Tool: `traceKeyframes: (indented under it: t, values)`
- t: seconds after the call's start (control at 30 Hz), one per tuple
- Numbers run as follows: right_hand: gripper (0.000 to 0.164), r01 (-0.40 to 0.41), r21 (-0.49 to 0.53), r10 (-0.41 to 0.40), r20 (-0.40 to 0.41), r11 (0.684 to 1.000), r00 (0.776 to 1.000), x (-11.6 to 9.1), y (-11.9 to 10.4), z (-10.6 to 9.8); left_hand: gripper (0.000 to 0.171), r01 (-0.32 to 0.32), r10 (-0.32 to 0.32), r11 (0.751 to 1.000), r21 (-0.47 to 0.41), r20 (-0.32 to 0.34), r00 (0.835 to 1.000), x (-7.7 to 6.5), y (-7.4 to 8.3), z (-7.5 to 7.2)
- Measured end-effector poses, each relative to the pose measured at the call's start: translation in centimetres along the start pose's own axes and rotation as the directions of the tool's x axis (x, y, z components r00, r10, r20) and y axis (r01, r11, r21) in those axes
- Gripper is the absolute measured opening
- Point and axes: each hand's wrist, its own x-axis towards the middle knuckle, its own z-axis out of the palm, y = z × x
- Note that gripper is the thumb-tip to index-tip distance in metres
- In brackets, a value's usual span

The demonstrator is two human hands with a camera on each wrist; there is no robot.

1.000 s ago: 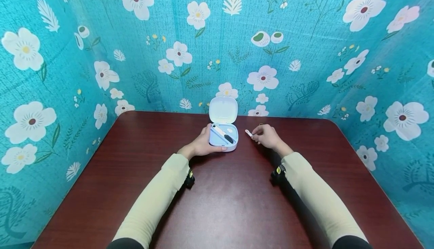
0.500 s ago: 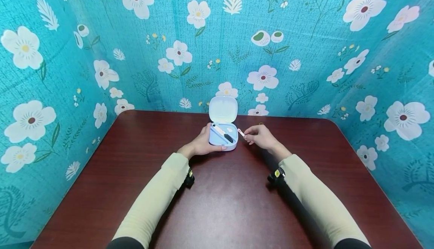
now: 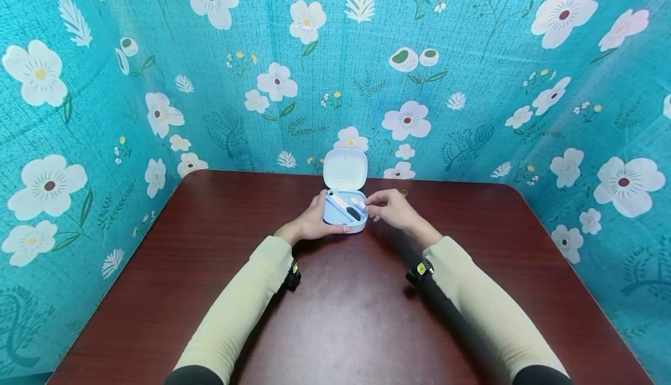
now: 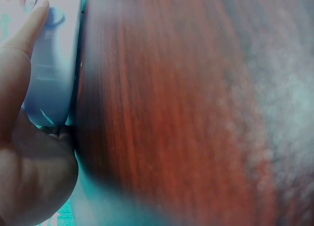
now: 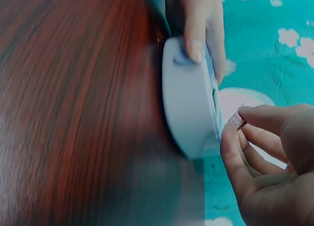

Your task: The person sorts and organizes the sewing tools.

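Observation:
A small pale blue case (image 3: 352, 228) stands on the table with its lid (image 3: 345, 169) raised. In its tray lies a slim white tool with a black end (image 3: 342, 203), beside a small white piece (image 3: 355, 201). My left hand (image 3: 312, 221) grips the case from its left side, thumb along the front wall. My right hand (image 3: 392, 208) is at the case's right rim. Between its thumb and forefinger it pinches a small, slim white piece (image 5: 236, 121) with a printed mark like a 2; its kind cannot be made out. The fingers hide part of it.
The dark red-brown wooden table (image 3: 346, 303) extends around the case. A small gold-coloured ring shape (image 3: 403, 193) shows just behind my right hand. Floral turquoise cloth (image 3: 335, 70) hangs behind the table and along both sides.
My right hand has moved left with the slim white piece, from beside the case to its right rim. My left hand keeps its hold on the case.

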Motion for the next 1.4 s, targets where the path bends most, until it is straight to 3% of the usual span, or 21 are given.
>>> traceKeyframes:
  t: [0.17, 0.4, 0.67, 0.9, 1.2, 1.4]
  values:
    - [0.013, 0.035, -0.115, -0.039, -0.033, 0.993, 0.999, 0.3, -1.4, 1.2, 0.126, -0.014, 0.014, 1.0, -0.006, 0.002, 1.0, -0.1, 0.2, -0.1]
    - [0.005, 0.111, -0.323, -0.134, -0.05, 0.94, 0.99, 0.9, -2.5, 3.1, 0.129, -0.009, 0.009, 1.0, -0.003, 0.008, 1.0, -0.1, 0.1, -0.1]
    - [0.007, 0.172, -0.404, -0.207, -0.044, 0.899, 0.977, 1.3, -3.4, 5.4, 0.126, -0.023, 0.024, 0.999, -0.033, 0.011, 1.0, 0.0, -0.2, 0.2]
    - [0.009, 0.196, -0.468, -0.245, -0.044, 0.862, 0.969, 1.5, -3.6, 6.8, 0.118, -0.056, 0.056, 0.998, -0.001, 0.011, 0.998, 0.9, -1.1, 0.6]
    - [0.007, 0.242, -0.463, -0.279, -0.011, 0.853, 0.96, 1.4, -3.8, 5.5, 0.126, -0.047, 0.047, 0.999, -0.026, 0.005, 0.999, 0.0, -0.2, 0.1]
    - [0.01, 0.161, -0.513, -0.233, -0.079, 0.843, 0.969, 1.4, -3.0, 2.9, 0.129, -0.042, 0.042, 0.999, -0.013, -0.004, 0.999, -0.1, -0.1, 0.1]
